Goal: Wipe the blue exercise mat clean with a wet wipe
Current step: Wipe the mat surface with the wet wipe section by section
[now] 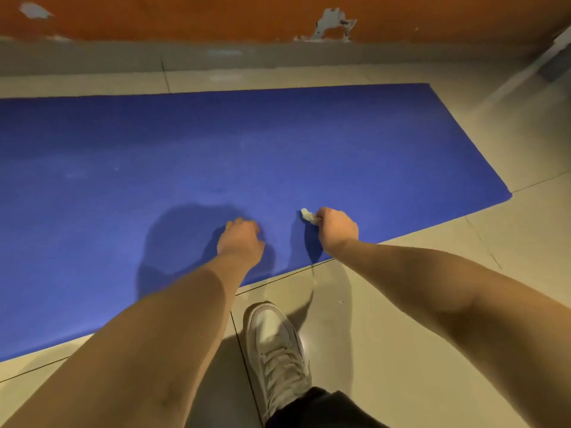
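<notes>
Mat (216,149), blue, lies flat on a beige tiled floor (432,304). Its long axis runs left to right across the view, roughly parallel to the far wall and tilted a little, so the near long edge climbs from lower left to upper right. The right short end is in sight, ending in a rounded near corner on the tiles. The left end runs out of view. A few pale smudges show on the surface toward the left and centre.

Right hand (336,230) is over the mat close to its near long edge, with the forearm reaching in from the right. Its fingers are curled and pinch a small wadded wet wipe (307,215), white. The wipe sticks out of the hand up and to the left, its tip down at the mat surface.

Left hand (241,239) is on the mat just left of the right hand, apart from it, back of the hand up and fingers tucked under. Whether it holds anything cannot be told, since the fingertips are hidden behind the knuckles. A broad shadow spreads on the mat to its left.

Sneaker (278,356), white and laced, stands on the tiles just short of the mat's near edge, between the two forearms, with a dark trouser leg (315,406) above it.

Wall (185,17) beyond the mat is orange, with chipped pale patches and a grey skirting band (92,57) at its foot.
</notes>
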Demonstrator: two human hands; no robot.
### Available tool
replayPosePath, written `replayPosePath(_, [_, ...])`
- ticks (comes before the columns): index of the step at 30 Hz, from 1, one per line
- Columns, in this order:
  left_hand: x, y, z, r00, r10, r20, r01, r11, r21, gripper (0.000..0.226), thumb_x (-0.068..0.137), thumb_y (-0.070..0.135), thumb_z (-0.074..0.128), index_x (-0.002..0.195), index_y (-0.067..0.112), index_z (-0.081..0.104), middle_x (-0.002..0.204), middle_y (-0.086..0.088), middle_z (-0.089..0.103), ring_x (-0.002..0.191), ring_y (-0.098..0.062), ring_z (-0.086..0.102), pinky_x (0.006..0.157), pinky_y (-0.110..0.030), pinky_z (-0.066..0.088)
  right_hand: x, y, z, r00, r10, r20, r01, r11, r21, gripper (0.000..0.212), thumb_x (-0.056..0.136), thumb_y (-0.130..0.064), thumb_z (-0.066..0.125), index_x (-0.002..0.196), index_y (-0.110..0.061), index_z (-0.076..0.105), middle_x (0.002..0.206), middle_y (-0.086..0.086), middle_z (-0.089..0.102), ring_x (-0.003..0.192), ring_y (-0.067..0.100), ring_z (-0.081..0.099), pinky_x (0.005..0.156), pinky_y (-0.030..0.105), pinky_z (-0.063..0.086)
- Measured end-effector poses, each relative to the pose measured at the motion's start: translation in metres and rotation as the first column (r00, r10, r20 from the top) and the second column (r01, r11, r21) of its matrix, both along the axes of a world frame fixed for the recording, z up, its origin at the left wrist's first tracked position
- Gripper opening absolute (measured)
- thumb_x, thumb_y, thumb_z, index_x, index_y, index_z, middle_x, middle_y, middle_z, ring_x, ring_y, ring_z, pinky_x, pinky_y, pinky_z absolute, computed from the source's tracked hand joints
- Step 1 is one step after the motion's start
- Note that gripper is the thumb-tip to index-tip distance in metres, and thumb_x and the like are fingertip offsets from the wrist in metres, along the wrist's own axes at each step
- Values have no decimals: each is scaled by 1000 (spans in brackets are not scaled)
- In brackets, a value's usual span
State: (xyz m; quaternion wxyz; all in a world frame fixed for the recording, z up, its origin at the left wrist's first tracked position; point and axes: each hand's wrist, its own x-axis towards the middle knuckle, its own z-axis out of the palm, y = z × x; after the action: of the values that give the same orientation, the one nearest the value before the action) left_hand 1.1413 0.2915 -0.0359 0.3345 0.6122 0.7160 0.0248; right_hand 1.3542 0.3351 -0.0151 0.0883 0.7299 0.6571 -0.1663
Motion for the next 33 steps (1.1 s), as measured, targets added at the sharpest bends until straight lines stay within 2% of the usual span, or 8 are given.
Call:
replayPosePath(2, [-10, -6, -14, 981, -52, -186, 54, 999, 6, 58, 94, 39, 65, 143, 16, 45, 148, -8, 38, 138, -32, 32, 110, -42, 35, 0, -14, -26, 999, 39, -16, -40, 999, -19, 33, 100, -10, 43, 129, -16, 56, 131, 7, 60, 113, 31, 59, 79, 38, 47])
replayPosePath(5, [-23, -16, -32, 942, -107, -319, 97, 994, -47, 93, 88, 55, 67, 158, 20, 16, 164, -10, 7, 150, -33, 8, 121, -54, 14, -9, -47, -63, 982, 167, -94, -172, 983, -56, 56, 108, -32, 37, 160, -18, 22, 165, 13, 18, 154, 32, 17, 117, 44, 32])
replayPosePath(9, [-33, -15, -44, 940, -115, -321, 75, 988, -136, 106, 86, 63, 64, 160, 27, -3, 166, -9, -14, 153, -32, -11, 118, -65, 12, -16, -53, -78, 981, 183, 62, -173, 975, -140, 76, 104, -64, 16, 162, -25, -12, 168, 16, -18, 154, 40, -18, 127, 50, 4])
replayPosePath(16, [-27, 3, -42, 900, -245, -360, 199, 967, -162, 113, 82, 59, 71, 160, 28, -5, 164, -7, -19, 152, -32, -15, 119, -63, 12, -16, -31, -85, 994, 94, -55, -98, 993, -70, 78, 105, -59, 19, 163, -13, -6, 171, 8, -6, 156, 31, -8, 127, 49, 4])
replayPosePath(19, [-26, 8, -41, 904, -264, -336, 203, 957, -206, 112, 82, 55, 73, 160, 28, -4, 164, -7, -19, 152, -33, -14, 117, -65, 17, -32, -60, -88, 974, 197, -113, -191, 979, 68, 80, 101, -55, 20, 162, -5, 6, 169, 8, 5, 154, 35, 7, 122, 52, 16])
replayPosePath(26, [-24, 9, -41, 905, -269, -331, 202, 953, -224, 112, 84, 53, 73, 159, 27, -5, 164, -8, -21, 152, -34, -15, 117, -67, 15, -29, -95, -96, 881, 373, -290, -340, 927, 158, 75, 104, -49, 31, 163, -8, 10, 171, 7, 4, 158, 21, -5, 127, 42, 0])
replayPosePath(30, [-25, 10, -40, 912, -265, -313, 197, 953, -232, 112, 84, 52, 73, 159, 28, -6, 164, -6, -22, 152, -34, -16, 118, -66, 14, 20, -51, -96, 977, 151, -149, -127, 979, 158, 79, 98, -57, 25, 162, -14, 11, 168, -1, 11, 155, 23, 9, 123, 44, 16])
replayPosePath(33, [-25, 11, -39, 915, -271, -300, 197, 947, -253, 111, 84, 53, 72, 159, 29, -6, 164, -6, -22, 152, -34, -17, 118, -65, 13, 24, -35, -95, 997, -82, -11, 82, 996, 19, 77, 105, -56, 20, 162, -7, 4, 170, 4, 0, 156, 27, 1, 126, 47, 10])
